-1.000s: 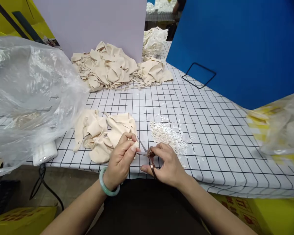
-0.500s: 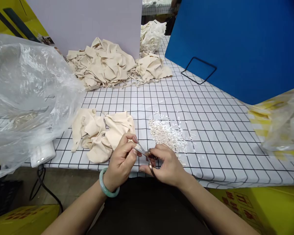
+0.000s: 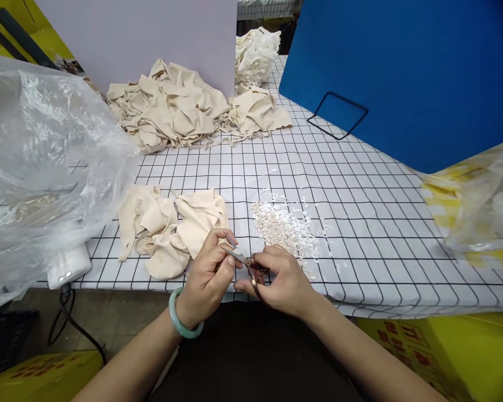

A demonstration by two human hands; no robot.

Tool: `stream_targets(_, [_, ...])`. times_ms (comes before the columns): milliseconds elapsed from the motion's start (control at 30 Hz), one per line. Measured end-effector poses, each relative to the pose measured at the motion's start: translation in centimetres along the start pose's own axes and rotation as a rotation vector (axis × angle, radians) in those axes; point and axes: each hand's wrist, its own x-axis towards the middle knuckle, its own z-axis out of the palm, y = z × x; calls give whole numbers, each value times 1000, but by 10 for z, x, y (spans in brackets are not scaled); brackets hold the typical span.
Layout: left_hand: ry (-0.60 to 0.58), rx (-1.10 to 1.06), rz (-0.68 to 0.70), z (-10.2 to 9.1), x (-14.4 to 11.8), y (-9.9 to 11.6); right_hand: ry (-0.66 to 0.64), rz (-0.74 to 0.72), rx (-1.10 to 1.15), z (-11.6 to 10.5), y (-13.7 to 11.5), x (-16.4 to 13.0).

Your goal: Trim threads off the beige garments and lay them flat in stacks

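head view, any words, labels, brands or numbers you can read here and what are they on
No text here can be read in full.
Yellow box under the table's right end: red printed characters, too blurred to read.
Yellow box at the lower left: red print, also too blurred.
White device at the table edge: small lit dots, no readable label.
Scissors in the right hand, near the left hand: no marking visible.

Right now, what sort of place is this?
Probably a small garment or fabric workshop: heaps of beige cloth pieces on a grid-patterned table, scissors in hand, and tiny white snippets.
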Motion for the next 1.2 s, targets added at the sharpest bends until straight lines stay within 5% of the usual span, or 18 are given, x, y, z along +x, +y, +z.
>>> stream_targets(300, [-135, 56, 52, 17, 18, 1, 90, 105, -50, -6, 16, -19])
stream_targets(567, [-204, 111, -15, 35, 26, -5, 136, 487, 67, -28, 35, -40])
stream_targets(667, [-251, 189, -23, 16, 18, 3, 142, 546, 22, -50, 35, -40])
stream_targets(767, [-123, 495, 8, -18, 21, 4, 146, 501, 16, -52, 30, -24])
stream_targets(833, [-54, 800, -6, -42, 32, -6, 77, 421, 49, -35, 21, -3])
stream_targets(933, [-204, 1116, -150, -67, 55, -30, -98, 301, 50, 7, 4, 25])
stream_targets(1067, [-480, 1097, -268, -80, 77, -52, -229, 136, -39, 48, 0, 51])
stream_targets(1200, [-411, 743, -326, -110, 126, -43, -192, 112, 111, 24, 3, 124])
